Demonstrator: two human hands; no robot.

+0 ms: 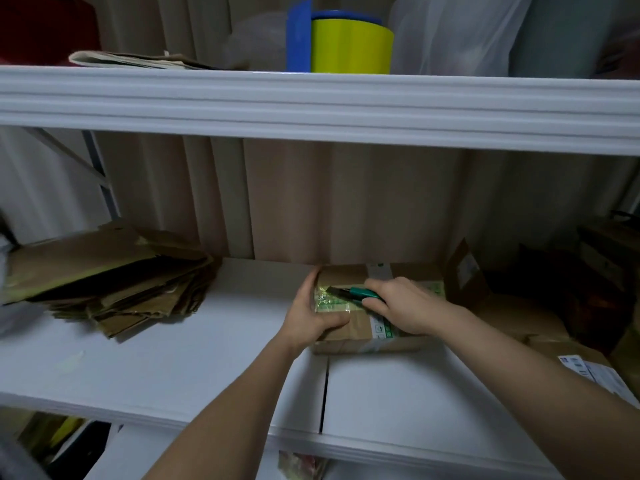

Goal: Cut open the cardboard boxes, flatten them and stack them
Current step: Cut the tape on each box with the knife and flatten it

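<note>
while left hand (313, 317) grips taped box (349, 327), right hand (398, 304) around green knife (360, 293)

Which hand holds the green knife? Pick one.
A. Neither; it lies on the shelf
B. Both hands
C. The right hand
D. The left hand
C: the right hand grips the green knife, its blade at the taped top of the box, while the left hand holds the box's left end.
</note>
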